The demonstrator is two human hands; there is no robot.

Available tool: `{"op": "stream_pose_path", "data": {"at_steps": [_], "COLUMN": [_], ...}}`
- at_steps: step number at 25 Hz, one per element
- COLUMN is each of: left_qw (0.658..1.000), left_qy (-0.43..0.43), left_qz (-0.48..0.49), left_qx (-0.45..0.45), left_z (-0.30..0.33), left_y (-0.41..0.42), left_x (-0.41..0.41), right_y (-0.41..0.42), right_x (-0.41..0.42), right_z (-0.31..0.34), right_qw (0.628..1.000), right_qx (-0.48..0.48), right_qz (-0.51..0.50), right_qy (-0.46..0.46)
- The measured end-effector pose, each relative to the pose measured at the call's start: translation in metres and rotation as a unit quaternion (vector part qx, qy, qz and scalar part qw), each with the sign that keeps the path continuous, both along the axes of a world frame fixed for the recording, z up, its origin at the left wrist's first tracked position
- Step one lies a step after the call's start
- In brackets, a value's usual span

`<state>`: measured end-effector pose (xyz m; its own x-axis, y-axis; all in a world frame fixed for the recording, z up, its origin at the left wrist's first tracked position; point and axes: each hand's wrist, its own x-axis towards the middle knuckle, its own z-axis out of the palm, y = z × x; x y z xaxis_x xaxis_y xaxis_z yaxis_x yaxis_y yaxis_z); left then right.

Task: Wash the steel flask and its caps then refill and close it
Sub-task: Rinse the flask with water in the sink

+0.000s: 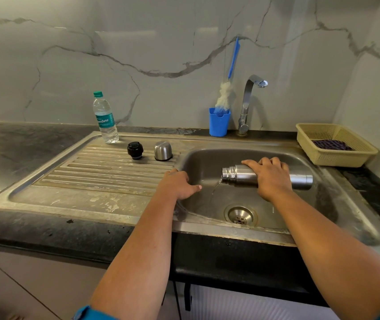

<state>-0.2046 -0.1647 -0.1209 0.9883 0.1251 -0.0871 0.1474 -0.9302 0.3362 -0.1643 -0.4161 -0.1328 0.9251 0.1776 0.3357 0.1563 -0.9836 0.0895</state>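
Steel flask (242,175) lies on its side over the sink basin (207,162), right of frame centre, open threaded mouth pointing toward frame left. A thin stream of water (215,189) runs from the mouth down toward the drain (241,214) at lower centre of the basin.

Right hand (271,179) grips the flask around its middle from above, fingers curled over the far side of the body. The flask's base end sticks out past the hand toward frame right.

Left hand (178,183) rests on the basin's left rim where it meets the draining board (105,172); fingers bent over the edge, holding nothing, thumb pointing into the basin.

On the ribbed draining board, upper centre of the frame: black inner cap (135,150) and steel cup cap (163,150), side by side, apart from each other, the steel one standing mouth down. Both well apart from the flask.

Further left on the board's back edge, a plastic water bottle (105,118) stands upright, green cap on, partly filled.

Behind the basin: blue holder (218,122) with a blue-handled bottle brush (224,95) leaning on the marble wall; just to its right, the tap (247,102), spout turned toward frame right, no water seen coming from it.

At right edge, on the dark counter (45,229), a cream plastic basket (336,153) with a dark cloth (332,145) inside.
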Motion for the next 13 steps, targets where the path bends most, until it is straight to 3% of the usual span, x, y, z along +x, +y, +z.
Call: {"op": "stream_pose_path", "data": {"at_steps": [13], "left_qw": [1.000], "left_qy": [0.001], "left_qz": [0.006], "left_qx": [-0.010], "left_z": [0.0003], "left_y": [-0.0010], "left_x": [-0.0002], "right_y": [-0.0017], "right_x": [0.0045], "right_z": [-0.0040], "right_qw": [1.000], "right_qx": [-0.003], "right_qz": [-0.009], "right_qy": [0.000]}}
